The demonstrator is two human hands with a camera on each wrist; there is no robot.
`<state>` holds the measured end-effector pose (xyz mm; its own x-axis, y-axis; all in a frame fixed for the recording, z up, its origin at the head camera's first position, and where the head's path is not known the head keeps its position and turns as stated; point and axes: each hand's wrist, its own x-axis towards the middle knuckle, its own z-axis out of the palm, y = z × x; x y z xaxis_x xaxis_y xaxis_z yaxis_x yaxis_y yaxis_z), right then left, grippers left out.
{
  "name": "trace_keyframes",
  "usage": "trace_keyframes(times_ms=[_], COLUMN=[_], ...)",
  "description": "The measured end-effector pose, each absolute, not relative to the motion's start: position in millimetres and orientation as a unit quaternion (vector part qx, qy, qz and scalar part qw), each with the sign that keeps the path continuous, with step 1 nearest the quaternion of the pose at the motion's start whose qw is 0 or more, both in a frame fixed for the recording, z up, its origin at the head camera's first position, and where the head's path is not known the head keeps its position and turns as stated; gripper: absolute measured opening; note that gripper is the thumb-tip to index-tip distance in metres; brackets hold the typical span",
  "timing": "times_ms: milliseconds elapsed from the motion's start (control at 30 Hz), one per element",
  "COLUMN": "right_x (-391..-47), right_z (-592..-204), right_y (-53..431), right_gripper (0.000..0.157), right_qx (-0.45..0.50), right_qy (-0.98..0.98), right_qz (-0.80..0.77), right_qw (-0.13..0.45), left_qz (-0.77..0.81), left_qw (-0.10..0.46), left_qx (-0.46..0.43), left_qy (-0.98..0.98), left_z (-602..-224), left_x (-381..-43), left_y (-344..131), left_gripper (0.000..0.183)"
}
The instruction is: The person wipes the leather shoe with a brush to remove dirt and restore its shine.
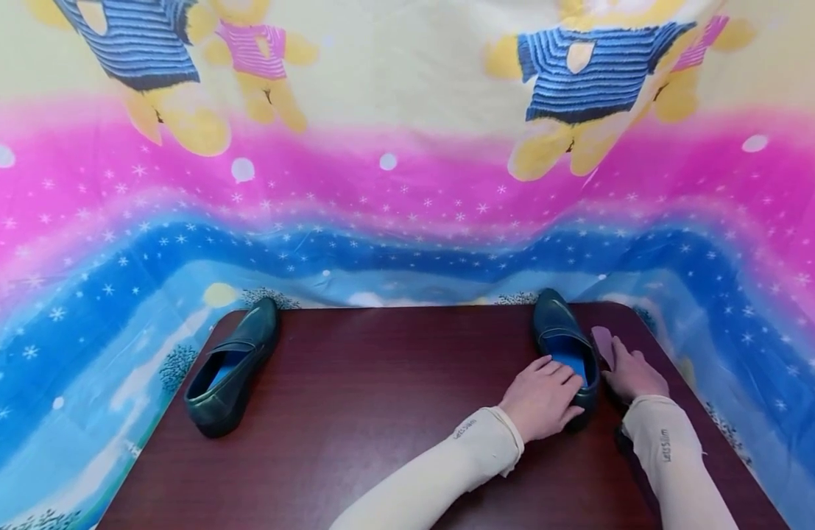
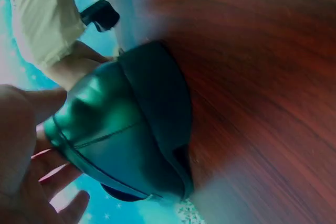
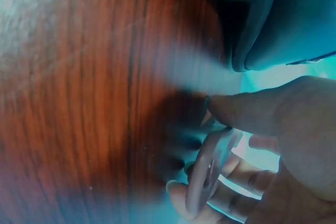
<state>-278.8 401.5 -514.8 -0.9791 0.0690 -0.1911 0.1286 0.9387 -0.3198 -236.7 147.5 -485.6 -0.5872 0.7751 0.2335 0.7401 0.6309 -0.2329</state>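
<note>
A dark green loafer (image 1: 558,324) with a blue insole stands at the table's right side, toe away from me. At its heel, my left hand (image 1: 542,397) grips the shoe, fingers reaching over the opening. In the left wrist view the thumb lies against the heel (image 2: 105,108). Just right of that loafer, my right hand (image 1: 635,375) holds a flat, pinkish piece with a rounded end (image 1: 603,346). The right wrist view shows this piece edge-on, between thumb and fingers, close to the tabletop; its kind is unclear. The matching loafer (image 1: 231,368) stands untouched on the left.
Both shoes stand on a dark reddish-brown wooden table (image 1: 380,383). Behind and beside it hangs a colourful cloth (image 1: 407,184) printed with bears and snowflakes. A black device (image 2: 101,15) is strapped by the right sleeve.
</note>
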Motion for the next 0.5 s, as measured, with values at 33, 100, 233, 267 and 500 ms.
trace_keyframes(times_ms=[33, 100, 233, 267, 500], right_x=[-279, -279, -279, -279, -280], right_z=[-515, -516, -517, -517, -516], right_y=[401, 401, 401, 402, 409], right_gripper=[0.081, 0.079, 0.075, 0.074, 0.073], right_qx=[0.052, 0.057, 0.061, 0.061, 0.046], right_qy=[0.980, 0.979, 0.977, 0.977, 0.970], right_qz=[-0.169, -0.172, -0.178, -0.180, -0.209], right_qw=[0.088, 0.092, 0.097, 0.100, 0.115], left_qz=[0.051, 0.042, 0.036, 0.038, -0.046], left_qw=[0.160, 0.159, 0.155, 0.154, 0.071], left_qx=[-0.424, -0.423, -0.422, -0.422, -0.419], left_qy=[-0.890, -0.891, -0.893, -0.892, -0.904], left_z=[-488, -491, -495, -495, -482], left_x=[-238, -242, -249, -250, -260], left_y=[147, 146, 141, 140, 130], left_gripper=[0.038, 0.039, 0.044, 0.045, 0.031])
